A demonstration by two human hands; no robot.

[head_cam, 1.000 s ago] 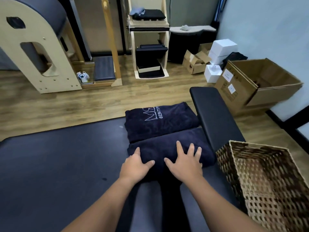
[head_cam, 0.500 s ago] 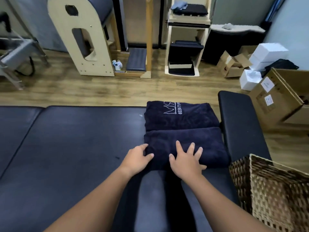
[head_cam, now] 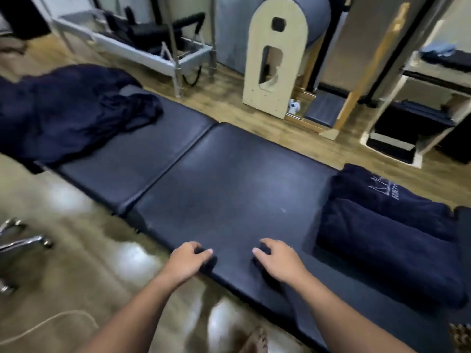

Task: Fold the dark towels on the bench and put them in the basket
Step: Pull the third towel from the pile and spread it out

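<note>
Both hands, the left hand (head_cam: pixel 190 258) and right hand (head_cam: pixel 276 258), having left the folded towels (head_cam: pixel 390 235) at right, are hovering loosely curled and empty over the bench (head_cam: pixel 229 189), turning toward the unfolded pile (head_cam: pixel 66 110) upper left, basket (head_cam: pixel 460 338) barely showing lower right.

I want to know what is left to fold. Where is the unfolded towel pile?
In the head view the unfolded towel pile lies at the far left end of the bench, away from both hands and across from the folded towels on the right.
</note>
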